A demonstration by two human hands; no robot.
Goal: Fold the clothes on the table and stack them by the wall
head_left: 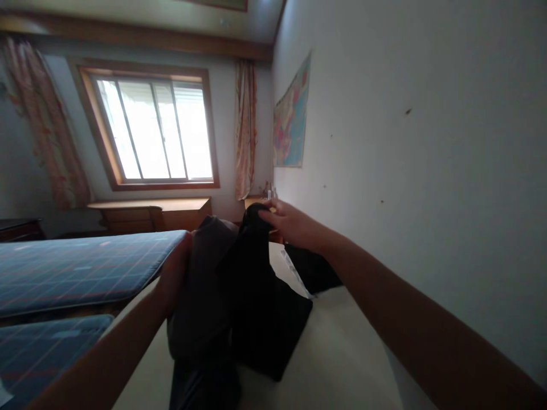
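Observation:
A dark garment [252,290], black with a dark grey part [208,285], is held up in front of me and hangs down onto a pale surface. Its exact kind I cannot make out. My right hand [284,221] pinches the top of the black part between thumb and fingers. At the garment's left edge, my left hand [177,267] grips the grey part, its fingertips mostly hidden behind the cloth. Another black item [314,267] lies beyond, under my right forearm, beside a whitish strip [294,270].
The pale surface [342,341] runs along the white wall [427,142] on the right. To the left are blue plaid padded boards or mattresses [85,267]. A wooden desk [183,212] stands below the window [158,131]; a map [293,119] hangs on the wall.

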